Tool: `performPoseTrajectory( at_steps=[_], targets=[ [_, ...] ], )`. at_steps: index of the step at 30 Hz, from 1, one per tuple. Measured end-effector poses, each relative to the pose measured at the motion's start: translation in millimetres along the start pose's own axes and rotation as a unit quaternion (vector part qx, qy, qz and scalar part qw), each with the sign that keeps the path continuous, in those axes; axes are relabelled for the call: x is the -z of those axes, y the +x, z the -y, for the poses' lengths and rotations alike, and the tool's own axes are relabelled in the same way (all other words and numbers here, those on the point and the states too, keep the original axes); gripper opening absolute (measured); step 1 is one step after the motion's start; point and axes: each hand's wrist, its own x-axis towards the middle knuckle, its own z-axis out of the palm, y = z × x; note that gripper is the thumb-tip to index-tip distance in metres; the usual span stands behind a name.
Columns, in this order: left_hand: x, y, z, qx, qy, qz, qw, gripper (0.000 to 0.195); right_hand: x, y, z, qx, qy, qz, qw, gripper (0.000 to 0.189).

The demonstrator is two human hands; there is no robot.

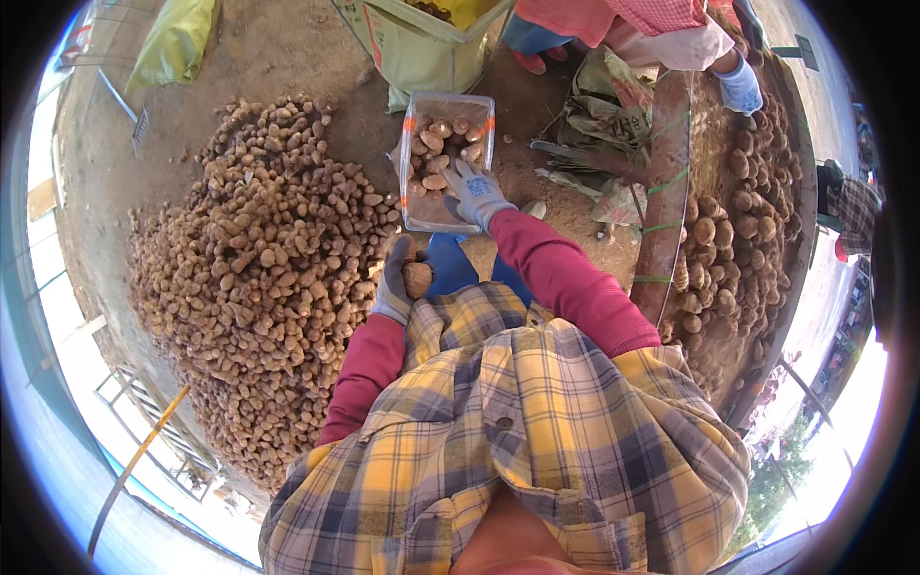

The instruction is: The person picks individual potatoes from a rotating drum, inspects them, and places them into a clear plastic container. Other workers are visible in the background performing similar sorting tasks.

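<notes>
My left hand [393,293], in a grey work glove with a dark palm, grips a brown taro-like tuber [417,279]. A second tuber [402,248] shows at its fingertips; whether it is held too is hard to tell. My right hand [474,192], gloved alike, reaches over a clear plastic basket [441,222] with orange marks on its sides. Its fingers are apart above several tubers [433,140] inside, and no tuber shows in its grasp. Part of the palm side is hidden. Beside my left hand spreads a large heap of tubers [266,287].
Beyond the basket stands an open pale-green woven sack [431,61]. Crumpled sacks [611,108] lie right of it, near a rusty metal beam [661,215]. More tubers [719,244] lie past the beam, where a co-worker's gloved hand [740,88] is. A rake [139,126] lies at the left.
</notes>
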Motion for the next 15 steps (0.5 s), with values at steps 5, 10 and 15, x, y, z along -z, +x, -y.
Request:
performPoseTrajectory(
  at_steps=[5,10,15],
  targets=[
    [-15,36,-10,0.019,0.015,0.048,0.999,0.055,4,-55,-5,-0.031,0.031,0.094,0.995,0.07],
    [-68,81,-32,-0.07,0.082,0.064,0.992,0.037,12,-117,-20,-0.043,0.15,0.053,0.986,0.054],
    [-121,130,-54,-0.182,0.238,0.057,0.952,0.03,13,-156,-32,-0.077,0.198,0.017,0.977,0.05]
  ],
)
